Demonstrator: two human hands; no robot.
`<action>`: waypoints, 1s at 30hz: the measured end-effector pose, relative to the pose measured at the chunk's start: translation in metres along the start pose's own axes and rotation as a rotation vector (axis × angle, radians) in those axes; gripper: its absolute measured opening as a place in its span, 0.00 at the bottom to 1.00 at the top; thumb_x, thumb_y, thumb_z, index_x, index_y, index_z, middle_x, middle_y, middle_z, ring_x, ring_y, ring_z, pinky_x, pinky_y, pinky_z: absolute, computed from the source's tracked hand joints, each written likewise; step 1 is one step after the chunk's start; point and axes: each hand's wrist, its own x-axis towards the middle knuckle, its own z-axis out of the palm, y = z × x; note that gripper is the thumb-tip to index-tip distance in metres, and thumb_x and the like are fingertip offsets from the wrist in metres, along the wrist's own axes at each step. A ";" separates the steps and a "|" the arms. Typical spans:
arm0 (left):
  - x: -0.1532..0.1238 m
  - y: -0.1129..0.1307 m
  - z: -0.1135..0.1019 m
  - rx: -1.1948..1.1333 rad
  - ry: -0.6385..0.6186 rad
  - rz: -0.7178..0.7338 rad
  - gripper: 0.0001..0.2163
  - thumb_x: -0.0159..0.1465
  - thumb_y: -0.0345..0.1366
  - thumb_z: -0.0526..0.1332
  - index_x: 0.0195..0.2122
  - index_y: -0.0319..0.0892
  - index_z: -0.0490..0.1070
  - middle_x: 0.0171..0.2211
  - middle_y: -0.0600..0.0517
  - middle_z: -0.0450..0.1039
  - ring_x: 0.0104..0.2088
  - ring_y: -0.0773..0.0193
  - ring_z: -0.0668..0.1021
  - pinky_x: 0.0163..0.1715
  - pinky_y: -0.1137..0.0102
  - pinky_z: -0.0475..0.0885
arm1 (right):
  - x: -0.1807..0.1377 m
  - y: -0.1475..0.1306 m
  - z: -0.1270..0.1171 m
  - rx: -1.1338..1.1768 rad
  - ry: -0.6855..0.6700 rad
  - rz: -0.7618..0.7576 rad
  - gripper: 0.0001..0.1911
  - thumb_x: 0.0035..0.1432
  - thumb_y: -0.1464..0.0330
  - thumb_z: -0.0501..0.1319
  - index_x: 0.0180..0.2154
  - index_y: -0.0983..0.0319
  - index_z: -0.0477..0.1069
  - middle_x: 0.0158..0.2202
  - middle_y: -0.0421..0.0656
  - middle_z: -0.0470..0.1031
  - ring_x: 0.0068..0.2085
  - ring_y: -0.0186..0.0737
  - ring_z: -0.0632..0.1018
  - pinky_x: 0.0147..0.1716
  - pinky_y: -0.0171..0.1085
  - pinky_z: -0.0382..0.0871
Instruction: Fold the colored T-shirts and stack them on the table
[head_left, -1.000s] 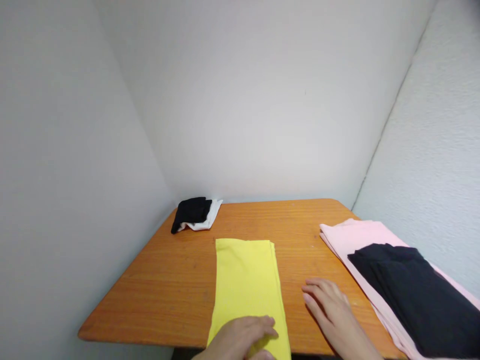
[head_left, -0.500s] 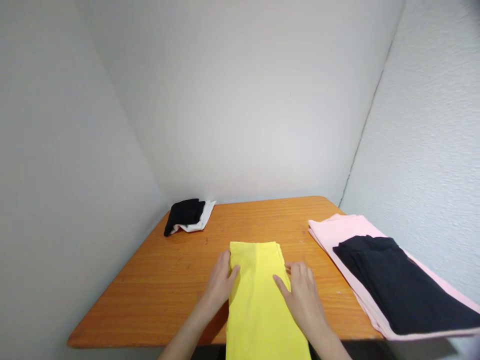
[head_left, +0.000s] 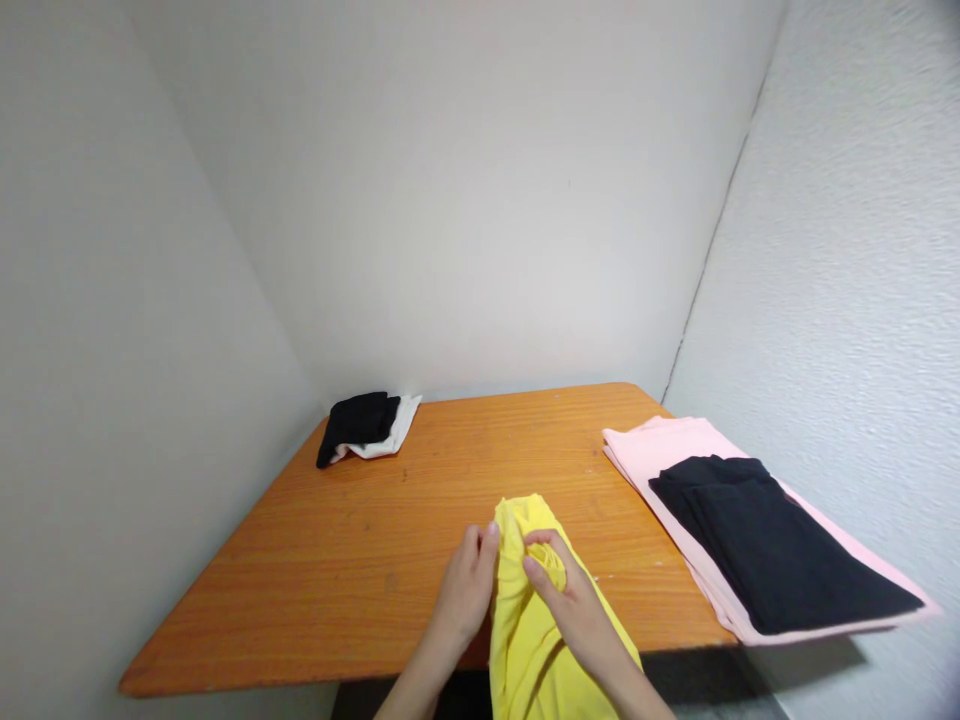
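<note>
Walls [head_left: 450, 200] fill most of the view: off-white, back and left ones smooth-looking, right one rougher, dark seam line running down the corner between back and right.

Bench [head_left: 337, 560] next: orange-brown wood, grain visible, rounded corners, far edge up by the back wall.

Pink cloth [head_left: 637, 448] lies folded along the bench's right side, near the right wall. Black cloth [head_left: 765, 550] sits on top of it, also folded, pink showing around its edges.

Yellow cloth [head_left: 555, 680] is at the front middle of the bench, right of centre. Far end is bunched and creased between the hands; near end runs past the front edge and out of the bottom of view. Can't tell if the bunched end touches the wood.

Small black fabric [head_left: 360, 418] is at the far left corner, on white fabric [head_left: 405, 418] that pokes out to its right and below.

Left hand [head_left: 466, 590]: grip pinched on the yellow cloth's left edge, fingers curled. Right hand [head_left: 576, 608]: grip clamped on a yellow bunch, thumb and index around it.
</note>
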 end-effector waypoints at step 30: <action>-0.142 0.045 -0.115 -0.401 0.660 0.021 0.25 0.52 0.59 0.66 0.45 0.47 0.70 0.36 0.54 0.75 0.30 0.63 0.76 0.25 0.73 0.72 | -0.116 -0.078 -0.164 -0.407 0.248 -0.275 0.19 0.59 0.53 0.57 0.46 0.57 0.74 0.53 0.51 0.70 0.50 0.55 0.73 0.47 0.45 0.72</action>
